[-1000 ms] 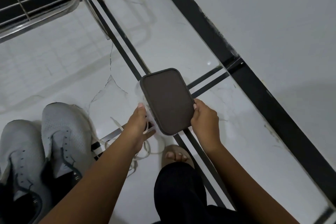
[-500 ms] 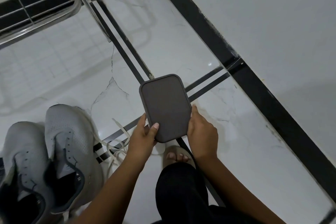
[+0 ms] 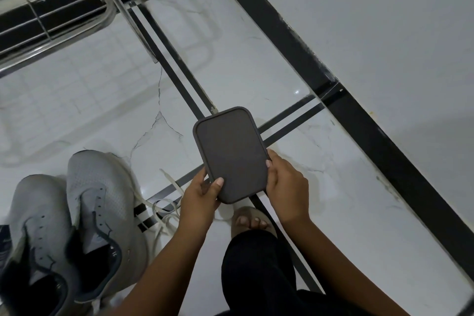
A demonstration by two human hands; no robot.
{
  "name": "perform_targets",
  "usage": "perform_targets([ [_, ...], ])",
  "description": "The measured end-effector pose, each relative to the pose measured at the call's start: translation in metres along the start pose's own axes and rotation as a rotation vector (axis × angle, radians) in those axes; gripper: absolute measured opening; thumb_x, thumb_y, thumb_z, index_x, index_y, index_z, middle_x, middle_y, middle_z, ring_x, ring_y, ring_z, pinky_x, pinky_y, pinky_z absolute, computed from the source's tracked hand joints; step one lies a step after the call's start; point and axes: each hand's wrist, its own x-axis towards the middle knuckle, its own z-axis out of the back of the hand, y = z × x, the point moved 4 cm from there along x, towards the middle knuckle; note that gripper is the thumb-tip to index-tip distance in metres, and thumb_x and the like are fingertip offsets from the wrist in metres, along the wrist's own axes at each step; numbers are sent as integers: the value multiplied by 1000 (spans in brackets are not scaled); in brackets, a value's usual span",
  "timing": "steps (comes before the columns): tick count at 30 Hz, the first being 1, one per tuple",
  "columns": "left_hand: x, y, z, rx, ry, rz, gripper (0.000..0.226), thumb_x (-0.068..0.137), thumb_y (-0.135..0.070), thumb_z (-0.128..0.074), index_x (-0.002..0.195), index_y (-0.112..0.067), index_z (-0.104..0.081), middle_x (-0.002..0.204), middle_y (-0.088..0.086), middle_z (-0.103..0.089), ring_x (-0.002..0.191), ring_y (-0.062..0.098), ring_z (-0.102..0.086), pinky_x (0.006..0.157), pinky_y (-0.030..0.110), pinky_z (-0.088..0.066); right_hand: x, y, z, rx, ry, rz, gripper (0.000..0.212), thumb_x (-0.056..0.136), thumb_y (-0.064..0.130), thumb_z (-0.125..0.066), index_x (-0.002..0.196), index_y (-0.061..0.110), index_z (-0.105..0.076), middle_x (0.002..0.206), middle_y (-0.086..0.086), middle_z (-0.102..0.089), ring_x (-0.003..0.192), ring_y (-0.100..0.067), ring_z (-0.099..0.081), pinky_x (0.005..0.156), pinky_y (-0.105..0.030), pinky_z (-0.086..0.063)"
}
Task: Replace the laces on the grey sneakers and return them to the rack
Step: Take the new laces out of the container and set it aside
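- I am seeing the grey sneakers (image 3: 77, 233) sitting side by side on the floor (image 3: 256, 72) at the lower left, toes pointing away from me, both with their eyelets bare and tongues open.
- A loose pale lace (image 3: 164, 213) is lying in a tangle on the floor just beside the nearer shoe, between it and my left hand; I am judging it to be an old lace already pulled out, though I cannot tell whether it is the old or the new one.
- My left hand (image 3: 197, 200) is holding the near left corner of a dark lidded box (image 3: 230, 154), thumb on top of the lid, fingers curled under the edge.
- My right hand (image 3: 287, 187) is gripping the box's right edge, fingers wrapped around its side.
- The box is sitting low over the floor in front of my bare foot (image 3: 252, 220); I cannot tell whether it is resting on the tiles or lifted.
- As I am reading it, unlacing is done, and the box is probably holding the fresh laces, so opening it is the step in hand.
- Threading both shoes is not yet started, and the metal rack (image 3: 51, 20) at the upper left is waiting for the pair.
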Motion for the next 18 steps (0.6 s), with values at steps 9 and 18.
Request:
perform_targets([
  [9,26,-30,12,239,12,68,51,89,-43,-61,128,-16,-44,118,7,-59,98,21,-61,82,36,-53,55,13,9,278,317,-233,24,96,42,-48,111,25,-56,99,13,-59,90,-5,-57,86,-31,-50],
  [18,60,-89,1,-98,46,173,32,101,-47,-37,96,-23,-58,94,-7,-61,89,13,-57,60,31,-46,146,72,-56,-101,380,-36,55,101,38,-21,93,8,-66,84,-7,-61,89,-29,-59,69,-31,-36],
])
